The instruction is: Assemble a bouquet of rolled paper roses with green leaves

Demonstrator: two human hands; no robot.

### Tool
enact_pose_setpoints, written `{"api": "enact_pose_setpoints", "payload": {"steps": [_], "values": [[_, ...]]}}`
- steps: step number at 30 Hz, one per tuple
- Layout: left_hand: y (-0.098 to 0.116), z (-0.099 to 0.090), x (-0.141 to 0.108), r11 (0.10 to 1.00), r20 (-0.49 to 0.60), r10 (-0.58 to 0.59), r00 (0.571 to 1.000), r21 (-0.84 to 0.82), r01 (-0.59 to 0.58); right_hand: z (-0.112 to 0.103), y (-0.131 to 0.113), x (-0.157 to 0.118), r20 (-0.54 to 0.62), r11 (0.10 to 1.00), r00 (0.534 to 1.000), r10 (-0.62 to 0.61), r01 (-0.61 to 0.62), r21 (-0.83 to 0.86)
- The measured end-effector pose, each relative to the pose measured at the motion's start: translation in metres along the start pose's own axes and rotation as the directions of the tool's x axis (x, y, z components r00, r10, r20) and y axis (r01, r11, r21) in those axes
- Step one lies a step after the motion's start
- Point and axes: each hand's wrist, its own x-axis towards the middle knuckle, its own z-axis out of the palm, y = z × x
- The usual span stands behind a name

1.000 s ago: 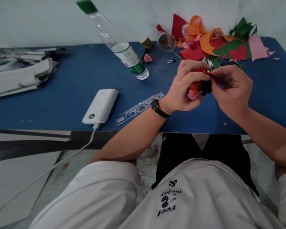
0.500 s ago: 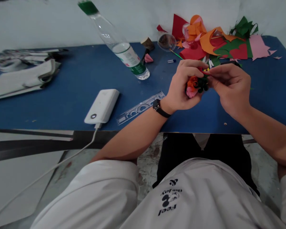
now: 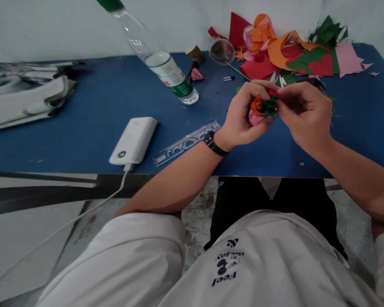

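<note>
A small bunch of paper flowers [image 3: 258, 106] in orange, pink, red and dark green is wrapped in the fingers of my left hand [image 3: 244, 113]. My right hand [image 3: 307, 113] meets it from the right, thumb and index finger pinched at the bunch's red and green edge. What exactly lies between those fingertips is hidden. Both hands are above the front half of the blue table [image 3: 83, 145]. Just behind them lie scissors [image 3: 280, 80], partly covered, and a thin green stick [image 3: 238, 70].
Coloured paper scraps [image 3: 320, 62] are heaped along the wall. A plastic bottle [image 3: 166, 70] stands left of my hands, near a clear ruler [image 3: 187, 143] and a white power bank [image 3: 134, 140] with its cable. Folded newspaper [image 3: 28, 102] lies far left; a clear cup [image 3: 222, 52] lies behind.
The bunch has turned slightly in my left hand, showing more of its green part. My right fingers have shifted a little left against it. The whole view has moved slightly.
</note>
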Motion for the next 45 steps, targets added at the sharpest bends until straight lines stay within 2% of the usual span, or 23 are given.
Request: {"api": "enact_pose_setpoints", "payload": {"steps": [4,6,11,16,20,23,27,29,33,36,41,45], "values": [[0.0,0.0,-0.006,0.991,0.031,-0.133,0.991,0.035,0.131,-0.004,-0.002,0.0,-0.007,0.995,0.999,-0.034,0.033,-0.099],[0.0,0.001,-0.006,0.987,0.045,-0.161,0.986,0.036,0.159,-0.004,-0.004,0.0,-0.014,0.986,0.998,-0.059,0.057,-0.156],[0.0,0.002,-0.003,1.0,0.031,-0.027,0.999,0.012,0.027,-0.006,-0.007,0.0,-0.044,0.982,0.989,-0.142,0.135,-0.134],[0.002,0.001,-0.008,0.991,0.002,-0.116,0.993,0.062,0.116,-0.006,-0.007,-0.002,-0.018,0.982,0.996,-0.089,0.084,-0.169],[0.003,0.006,-0.008,0.996,-0.034,-0.081,0.996,0.029,0.082,-0.003,-0.001,-0.004,0.001,0.991,0.998,-0.064,0.063,-0.114],[0.002,0.008,-0.003,0.997,-0.081,-0.067,0.994,0.039,0.071,-0.002,0.003,-0.005,0.02,0.99,0.999,-0.049,0.051,-0.134],[0.0,0.003,0.003,0.994,-0.041,0.102,0.994,0.036,-0.1,-0.002,0.003,-0.006,0.024,0.99,0.996,-0.088,0.09,-0.106],[0.0,0.0,0.005,0.989,-0.054,0.149,0.987,0.029,-0.148,-0.002,0.001,-0.006,0.032,0.992,0.995,-0.098,0.1,-0.072],[0.006,-0.003,0.004,0.998,-0.01,0.053,0.999,0.026,-0.052,-0.005,-0.003,-0.005,0.045,0.994,0.995,-0.089,0.092,-0.066],[0.01,-0.004,0.005,0.996,0.003,0.086,0.996,0.031,-0.086,-0.006,-0.004,-0.003,0.06,0.994,0.995,-0.077,0.081,-0.078],[0.014,-0.006,0.012,0.988,-0.012,0.148,0.989,0.045,-0.148,-0.006,-0.005,-0.002,0.029,0.985,0.987,-0.161,0.162,-0.063],[0.016,-0.004,0.015,0.984,-0.012,0.178,0.984,0.023,-0.177,-0.006,-0.01,-0.002,0.028,0.993,0.996,-0.08,0.082,-0.08]]}}
